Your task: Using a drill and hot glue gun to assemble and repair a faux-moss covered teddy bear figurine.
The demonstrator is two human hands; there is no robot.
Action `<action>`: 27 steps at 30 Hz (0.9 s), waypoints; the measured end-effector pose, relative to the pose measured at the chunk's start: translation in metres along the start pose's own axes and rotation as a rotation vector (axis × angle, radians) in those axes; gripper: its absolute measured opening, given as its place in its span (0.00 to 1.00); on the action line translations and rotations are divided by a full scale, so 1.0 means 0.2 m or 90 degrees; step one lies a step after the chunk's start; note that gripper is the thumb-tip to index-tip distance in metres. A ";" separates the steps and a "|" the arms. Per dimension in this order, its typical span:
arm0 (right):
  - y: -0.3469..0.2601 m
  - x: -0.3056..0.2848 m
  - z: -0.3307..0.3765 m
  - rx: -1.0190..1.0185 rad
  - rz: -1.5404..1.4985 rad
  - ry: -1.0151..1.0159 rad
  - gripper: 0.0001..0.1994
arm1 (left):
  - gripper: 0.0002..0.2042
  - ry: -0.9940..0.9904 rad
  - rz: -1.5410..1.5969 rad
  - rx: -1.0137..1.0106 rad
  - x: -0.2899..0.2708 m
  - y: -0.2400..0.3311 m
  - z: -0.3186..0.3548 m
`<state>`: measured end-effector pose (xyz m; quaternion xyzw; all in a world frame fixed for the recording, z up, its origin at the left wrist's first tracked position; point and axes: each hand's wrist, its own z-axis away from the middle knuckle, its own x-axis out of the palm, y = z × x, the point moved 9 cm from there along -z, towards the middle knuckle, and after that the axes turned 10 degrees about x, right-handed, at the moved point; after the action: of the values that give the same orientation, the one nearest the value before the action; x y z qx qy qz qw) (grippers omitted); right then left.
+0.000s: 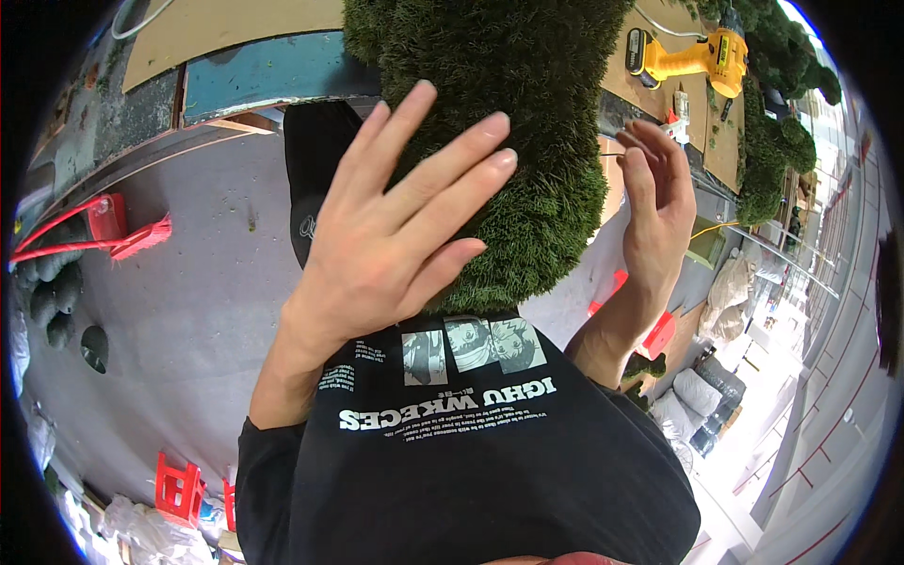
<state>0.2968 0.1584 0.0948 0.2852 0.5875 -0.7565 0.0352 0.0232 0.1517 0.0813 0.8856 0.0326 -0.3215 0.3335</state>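
A large block of dense green artificial foliage (pixel 527 217) extends from the table toward my chest. My left hand (pixel 377 221) is over its left side, palm down, with the fingers stretched and spread and nothing in them. I cannot tell whether its fingertips touch the leaves. Just right of the foliage, my right hand (pixel 659 193) is raised with its fingers curled toward the thumb. A thin dark strand (pixel 612 153) runs from its fingertips toward the foliage; the fingers partly hide it.
A yellow cordless drill (pixel 692 62) lies on the table at the far right, near more green foliage (pixel 777 141). A blue-edged table (pixel 273 75) stands at the far left. Red plastic stools (pixel 179 488) and a red broom-like thing (pixel 141 235) are on the grey floor.
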 end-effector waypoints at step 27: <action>-0.29 0.29 -0.01 -0.063 0.199 -0.073 0.40 | 0.26 -0.024 0.052 -0.014 0.06 -0.09 0.02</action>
<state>0.2259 0.1946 0.1168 0.3270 0.5699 -0.7269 0.1999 0.0254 0.1608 0.0613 0.8762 -0.0065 -0.3238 0.3569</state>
